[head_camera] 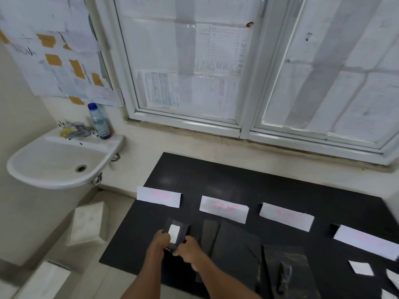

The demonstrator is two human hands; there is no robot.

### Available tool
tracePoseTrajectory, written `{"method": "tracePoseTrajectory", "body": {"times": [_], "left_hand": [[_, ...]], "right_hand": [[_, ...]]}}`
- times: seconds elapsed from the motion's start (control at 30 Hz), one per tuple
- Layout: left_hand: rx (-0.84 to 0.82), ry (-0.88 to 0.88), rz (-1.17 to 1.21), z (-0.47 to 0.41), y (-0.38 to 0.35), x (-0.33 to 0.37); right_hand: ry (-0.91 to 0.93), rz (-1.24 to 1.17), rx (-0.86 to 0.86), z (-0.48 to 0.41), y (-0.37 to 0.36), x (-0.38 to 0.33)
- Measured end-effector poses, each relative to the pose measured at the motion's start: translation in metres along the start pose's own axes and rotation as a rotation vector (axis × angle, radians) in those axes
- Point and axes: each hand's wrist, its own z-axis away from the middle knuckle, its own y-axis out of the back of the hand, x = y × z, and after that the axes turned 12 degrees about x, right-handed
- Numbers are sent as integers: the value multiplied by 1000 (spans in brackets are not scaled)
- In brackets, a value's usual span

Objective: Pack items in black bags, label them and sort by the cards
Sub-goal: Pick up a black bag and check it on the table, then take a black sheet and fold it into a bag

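On the black table [237, 182] stand several white cards with pink writing; the leftmost card [158, 196] is just beyond my hands. Both hands hold a small black bag with a white label [174, 233] in front of that card. My left hand [158, 238] grips the bag's left edge and my right hand [187, 247] grips its lower right edge. More black bags [228, 236] lie flat to the right. A crumpled black bag [285, 268] lies near the table's front edge.
Loose white labels [361, 268] lie at the right front of the table. A white sink [58, 162] with a bottle [99, 121] hangs at the left. White boxes [88, 223] sit on the floor beside the table. A papered window is behind.
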Motion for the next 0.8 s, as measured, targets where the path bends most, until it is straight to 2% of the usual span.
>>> {"method": "tracePoseTrajectory", "body": {"times": [0.17, 0.33, 0.47, 0.6, 0.8], "left_hand": [[-2, 44, -82, -7, -11, 1], [-8, 81, -189, 1, -22, 21], [54, -144, -187, 41, -47, 47], [-15, -255, -150, 60, -71, 57], [-98, -275, -237, 105, -116, 37]], "right_hand": [[-44, 30, -47, -8, 1, 1], [48, -87, -9, 2, 16, -3], [108, -317, 236, 11, 53, -6], [111, -147, 579, 14, 93, 6], [-124, -83, 634, 31, 150, 78]]}}
